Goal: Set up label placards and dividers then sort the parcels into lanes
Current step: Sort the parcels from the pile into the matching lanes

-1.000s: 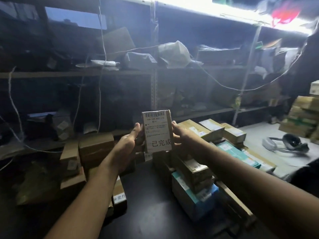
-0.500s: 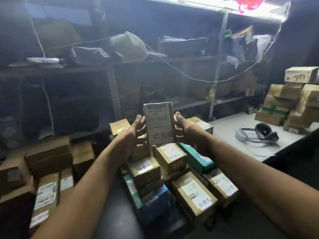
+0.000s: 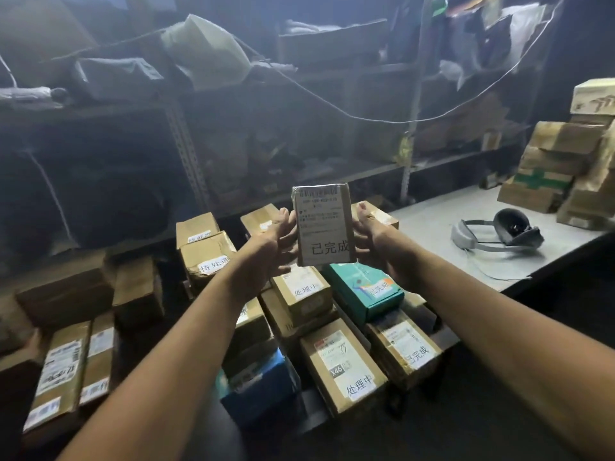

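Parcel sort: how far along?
Done: labelled boxes sit in columns, brown 待处理 box left, brown 处理中 box middle, teal 已完成 box right. In hand: left hand and right hand hold a small brown 已完成 parcel above them. Left: placing it; the carton stack on the grey table may be unsorted.

You stood in a dim parcel storeroom: slotted metal shelving (image 3: 185, 154) crammed with bags and cartons lined the wall, labelled cardboard parcels (image 3: 342, 367) crowded below you, and more boxes (image 3: 559, 161) were stacked on the pale counter (image 3: 432, 227).
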`<move>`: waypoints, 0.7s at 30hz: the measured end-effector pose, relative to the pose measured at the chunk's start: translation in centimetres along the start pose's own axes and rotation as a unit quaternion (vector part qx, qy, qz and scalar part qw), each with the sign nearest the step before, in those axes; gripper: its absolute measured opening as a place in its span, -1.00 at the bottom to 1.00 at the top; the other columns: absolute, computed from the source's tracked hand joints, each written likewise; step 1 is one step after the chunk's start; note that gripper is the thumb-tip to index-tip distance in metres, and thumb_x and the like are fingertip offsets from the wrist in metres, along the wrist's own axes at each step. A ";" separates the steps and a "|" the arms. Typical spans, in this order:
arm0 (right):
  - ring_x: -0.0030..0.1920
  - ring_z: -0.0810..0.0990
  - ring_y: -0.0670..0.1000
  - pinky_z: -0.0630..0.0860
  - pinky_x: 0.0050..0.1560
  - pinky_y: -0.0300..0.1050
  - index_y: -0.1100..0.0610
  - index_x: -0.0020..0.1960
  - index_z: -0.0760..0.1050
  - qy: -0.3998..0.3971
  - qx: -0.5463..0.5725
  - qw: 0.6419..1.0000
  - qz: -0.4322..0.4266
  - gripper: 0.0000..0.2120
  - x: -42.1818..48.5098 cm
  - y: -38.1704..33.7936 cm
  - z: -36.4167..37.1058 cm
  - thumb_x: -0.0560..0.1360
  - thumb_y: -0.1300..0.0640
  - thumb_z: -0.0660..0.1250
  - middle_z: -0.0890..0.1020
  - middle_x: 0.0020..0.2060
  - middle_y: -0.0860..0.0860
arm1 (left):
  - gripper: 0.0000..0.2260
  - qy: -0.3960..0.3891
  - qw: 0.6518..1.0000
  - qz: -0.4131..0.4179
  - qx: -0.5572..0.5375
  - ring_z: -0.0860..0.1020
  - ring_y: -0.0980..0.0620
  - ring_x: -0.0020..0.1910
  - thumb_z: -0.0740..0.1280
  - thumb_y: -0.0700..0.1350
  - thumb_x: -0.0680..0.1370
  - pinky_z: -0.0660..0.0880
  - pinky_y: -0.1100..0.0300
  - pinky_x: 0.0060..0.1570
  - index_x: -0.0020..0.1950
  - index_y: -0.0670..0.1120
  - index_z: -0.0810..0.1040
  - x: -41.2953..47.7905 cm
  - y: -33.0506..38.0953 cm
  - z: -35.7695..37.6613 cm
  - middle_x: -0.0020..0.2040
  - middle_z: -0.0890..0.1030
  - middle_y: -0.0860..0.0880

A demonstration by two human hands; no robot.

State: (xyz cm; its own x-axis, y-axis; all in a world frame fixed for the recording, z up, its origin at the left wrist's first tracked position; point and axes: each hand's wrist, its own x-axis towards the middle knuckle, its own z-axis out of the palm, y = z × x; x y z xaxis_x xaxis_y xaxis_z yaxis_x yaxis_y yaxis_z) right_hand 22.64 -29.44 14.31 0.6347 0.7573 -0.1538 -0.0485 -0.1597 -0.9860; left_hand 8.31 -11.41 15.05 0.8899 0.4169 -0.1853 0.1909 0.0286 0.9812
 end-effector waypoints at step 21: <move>-0.04 0.72 -0.16 0.51 -0.03 -0.18 -0.05 0.26 0.60 0.078 0.024 0.997 -0.005 -0.56 14.1 2.7 -9.7 0.71 -0.20 0.02 0.75 0.02 -0.10 | -0.54 -0.018 0.998 -0.017 -0.059 0.64 -0.05 0.17 0.00 0.32 0.65 0.44 -0.15 0.33 0.23 0.16 0.60 18.3 -1.0 6.2 0.14 0.70 0.05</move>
State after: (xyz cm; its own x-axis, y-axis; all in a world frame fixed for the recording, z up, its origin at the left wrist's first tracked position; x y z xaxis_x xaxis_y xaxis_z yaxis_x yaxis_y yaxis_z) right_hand 38.94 -25.37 10.08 0.7467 0.6509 -0.1367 -0.0772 -0.1192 -0.9899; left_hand 26.96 -9.45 10.39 0.8982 0.3811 -0.2189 0.1736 0.1499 0.9733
